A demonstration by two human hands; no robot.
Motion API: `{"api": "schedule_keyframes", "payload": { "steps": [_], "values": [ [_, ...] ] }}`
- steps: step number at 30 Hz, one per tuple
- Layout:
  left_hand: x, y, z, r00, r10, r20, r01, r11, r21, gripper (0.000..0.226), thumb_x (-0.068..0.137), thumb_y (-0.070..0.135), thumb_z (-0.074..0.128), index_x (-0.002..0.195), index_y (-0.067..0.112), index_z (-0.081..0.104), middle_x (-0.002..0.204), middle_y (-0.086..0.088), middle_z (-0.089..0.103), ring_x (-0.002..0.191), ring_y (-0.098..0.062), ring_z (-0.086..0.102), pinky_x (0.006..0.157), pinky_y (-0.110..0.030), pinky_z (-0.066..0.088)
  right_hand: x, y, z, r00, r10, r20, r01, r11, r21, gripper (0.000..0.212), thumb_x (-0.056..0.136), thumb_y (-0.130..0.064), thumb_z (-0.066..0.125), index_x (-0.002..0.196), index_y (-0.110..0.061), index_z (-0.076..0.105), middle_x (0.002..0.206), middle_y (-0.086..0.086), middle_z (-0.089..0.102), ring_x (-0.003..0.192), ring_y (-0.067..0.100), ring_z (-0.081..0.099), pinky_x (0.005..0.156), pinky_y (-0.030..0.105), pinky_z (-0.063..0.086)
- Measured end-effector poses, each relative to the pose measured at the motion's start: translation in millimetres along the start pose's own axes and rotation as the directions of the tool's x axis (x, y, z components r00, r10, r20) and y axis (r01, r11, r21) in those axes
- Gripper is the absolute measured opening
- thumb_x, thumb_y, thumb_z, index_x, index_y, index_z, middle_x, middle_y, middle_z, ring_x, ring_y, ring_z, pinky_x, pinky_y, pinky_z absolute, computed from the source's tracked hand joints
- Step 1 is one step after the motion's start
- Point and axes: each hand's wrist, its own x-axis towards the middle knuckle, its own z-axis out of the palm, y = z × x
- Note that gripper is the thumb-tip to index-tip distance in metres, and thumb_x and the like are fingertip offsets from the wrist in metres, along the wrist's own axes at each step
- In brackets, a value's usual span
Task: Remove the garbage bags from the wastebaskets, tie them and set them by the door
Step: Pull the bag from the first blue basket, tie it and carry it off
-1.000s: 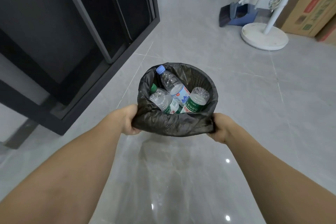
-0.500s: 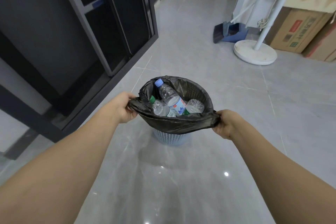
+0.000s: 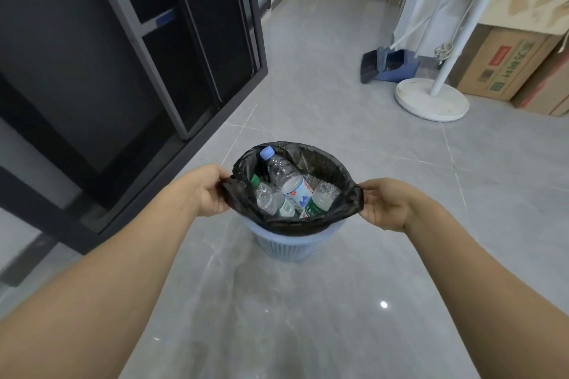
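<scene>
The wastebasket (image 3: 284, 248) is a pale blue slatted basket standing upright on the grey tiled floor (image 3: 308, 317), beside a dark cabinet (image 3: 123, 55).

The garbage bag (image 3: 308, 224) is thin black film seated in the basket, with its rim pulled clear of the basket edge and stretched sideways. Expect it to be soft, limp and slippery, and liable to tear under a sharp pull. Its long axis runs vertically and the mouth faces up.

The load is a few plastic bottles (image 3: 289, 184), apparently empty, so it is probably light. They lean with caps up and away from the person.

Take hold at the rim, at opposite sides. The left hand (image 3: 204, 191) pinches the left edge of the rim. The right hand (image 3: 386, 203) pinches the right edge.
</scene>
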Motion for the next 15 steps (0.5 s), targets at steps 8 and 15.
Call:
{"api": "schedule_keyframes", "payload": {
  "steps": [8, 15],
  "values": [
    [1.4, 13.8, 16.9, 0.972, 0.235, -0.033, -0.237, 0.96, -0.15, 0.02, 0.096, 0.019, 0.047, 0.077, 0.013, 0.05, 0.068, -0.004, 0.053, 0.058, -0.018, 0.053, 0.055, -0.031, 0.048, 11.3, -10.4, 11.0, 0.986, -0.131, -0.1, 0.139, 0.987, 0.077, 0.018, 0.097, -0.011, 0.045, 0.087, -0.008, 0.06, 0.074, 0.005, 0.065, 0.059, 0.015, 0.063, 0.048, 0.023, 0.054],
    [5.8, 28.4, 36.3, 0.893, 0.444, 0.074, -0.374, 0.823, -0.428, 0.016, 0.084, 0.02, 0.053, 0.082, 0.007, 0.063, 0.087, -0.013, 0.064, 0.074, -0.027, 0.065, 0.07, -0.033, 0.055, 20.0, -33.3, 40.0, 0.917, -0.384, -0.107, 0.397, 0.903, 0.165, 0.026, 0.09, -0.015, 0.04, 0.076, -0.005, 0.059, 0.072, 0.007, 0.062, 0.058, 0.019, 0.06, 0.07, 0.033, 0.048]
  ]
}}
